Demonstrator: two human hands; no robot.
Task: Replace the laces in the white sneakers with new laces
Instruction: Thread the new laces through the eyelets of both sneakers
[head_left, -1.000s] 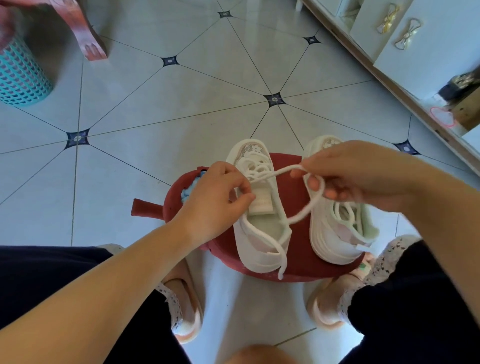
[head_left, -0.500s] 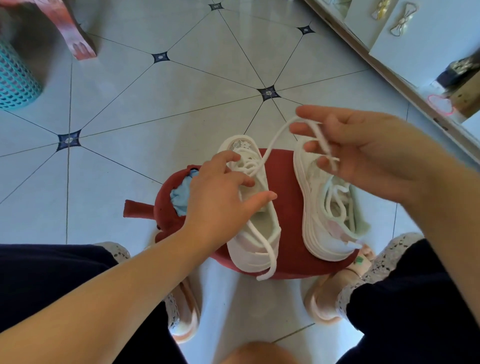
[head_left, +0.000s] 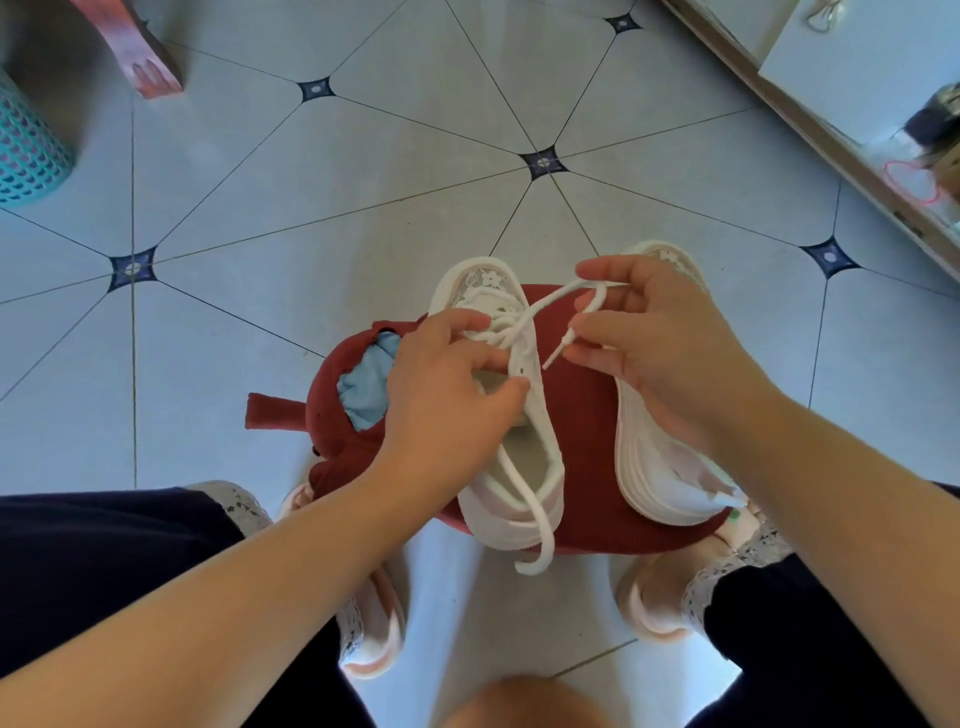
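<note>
Right fingers (head_left: 618, 273) curled, pinching the white lace (head_left: 550, 301); the lace loops over the index finger, its stiff tip pokes out below the fingertips, pointing down-left. Right hand (head_left: 660, 343) hovers above the gap between the two shoes, palm down.

Left thumb (head_left: 511, 387) presses on the eyelet strip of the laced sneaker (head_left: 511, 499); left fingertips curl onto the bunched lacing at its front. Left hand (head_left: 447, 384) holds that shoe's upper from its left side.

From the front eyelets the lace runs taut up to the right fingers. Its other end trails back through the shoe opening, over the heel and hangs off the stool edge.

Second sneaker (head_left: 654, 478) is just beside it to the right, tilted so its ribbed sole edge shows, toe and most of the upper hidden under the right hand and wrist. Both shoes sit toes away on a dark red stool (head_left: 587, 415), with a light blue cloth (head_left: 369, 387) showing in a hole on its left.

Slippered feet (head_left: 374, 623) and dark trousers (head_left: 104, 561) flank the stool on a tiled floor (head_left: 311, 208); teal basket (head_left: 26, 150) at far left
</note>
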